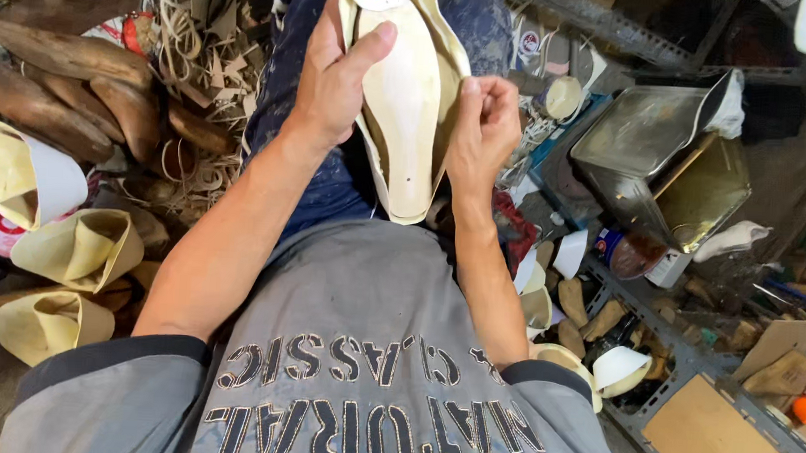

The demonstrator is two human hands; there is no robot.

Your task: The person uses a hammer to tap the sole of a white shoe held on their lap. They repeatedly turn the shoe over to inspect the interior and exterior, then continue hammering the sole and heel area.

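Head view: both hands [338, 73] w/ cream shoe upper [408, 106].

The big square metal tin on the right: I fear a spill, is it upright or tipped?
Tipped: the square metal tin lies on its side, its open mouth facing sideways.

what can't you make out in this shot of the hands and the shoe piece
Head view only:
- Far side of the cream shoe upper: faces away from the camera, and the left hand covers its left edge.
- Right hand fingertips: curled behind the upper's right edge.
- Inside of the open metal tin: too dark to tell its contents.
- Wooden shoe lasts: the pile is cut off by the left and top edges.
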